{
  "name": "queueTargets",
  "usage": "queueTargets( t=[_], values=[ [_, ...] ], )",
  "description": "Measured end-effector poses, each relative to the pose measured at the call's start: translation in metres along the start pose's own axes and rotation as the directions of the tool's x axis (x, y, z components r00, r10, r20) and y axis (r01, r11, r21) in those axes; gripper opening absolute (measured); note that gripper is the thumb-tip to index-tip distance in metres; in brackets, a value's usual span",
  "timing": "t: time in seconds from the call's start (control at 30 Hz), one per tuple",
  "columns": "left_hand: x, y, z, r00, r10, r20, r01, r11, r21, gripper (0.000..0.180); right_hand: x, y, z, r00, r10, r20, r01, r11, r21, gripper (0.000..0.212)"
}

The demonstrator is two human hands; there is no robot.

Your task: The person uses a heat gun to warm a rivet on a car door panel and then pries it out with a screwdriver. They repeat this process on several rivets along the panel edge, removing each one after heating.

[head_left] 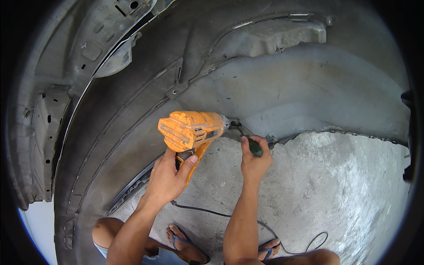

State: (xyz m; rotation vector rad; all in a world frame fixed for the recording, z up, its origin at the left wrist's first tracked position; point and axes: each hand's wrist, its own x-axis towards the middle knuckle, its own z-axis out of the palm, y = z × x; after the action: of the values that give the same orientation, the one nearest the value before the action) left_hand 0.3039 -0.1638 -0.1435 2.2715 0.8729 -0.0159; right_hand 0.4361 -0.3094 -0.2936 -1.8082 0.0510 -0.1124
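My left hand (168, 176) is wrapped round the handle of an orange heat gun (190, 128), thumb at the back of the grip. Its metal nozzle (227, 122) points right, at the lower edge of a large curved grey panel (300, 90), which looks like a vehicle body part. In my right hand (257, 164) is a screwdriver (255, 147) with a dark green handle. The thin shaft runs up and left, its tip close to the nozzle at the panel's edge. Whether the tip touches the panel I cannot tell.
A black cord (207, 211) trails from the heat gun over the grey concrete floor (300, 194), past my sandalled feet. At the left rises another ribbed metal panel (48, 141) with holes. A dark jagged strip (132, 187) follows the curved panel's lower edge.
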Motion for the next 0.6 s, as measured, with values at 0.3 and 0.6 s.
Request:
queueTargets(
  t=[0.3, 0.6],
  values=[
    [0.0, 0.008, -0.004, 0.993, -0.091, 0.072, 0.095, 0.994, -0.054, 0.055, -0.005, -0.005, 0.0, 1.0, 0.004, 0.01, -0.005, 1.0, 0.013, 0.021],
    [-0.001, 0.009, 0.0, 0.994, -0.096, 0.051, 0.097, 0.995, -0.019, 0.055, -0.008, 0.003, -0.01, 0.998, 0.057, 0.004, -0.057, 0.996, 0.073, 0.021]
  ],
)
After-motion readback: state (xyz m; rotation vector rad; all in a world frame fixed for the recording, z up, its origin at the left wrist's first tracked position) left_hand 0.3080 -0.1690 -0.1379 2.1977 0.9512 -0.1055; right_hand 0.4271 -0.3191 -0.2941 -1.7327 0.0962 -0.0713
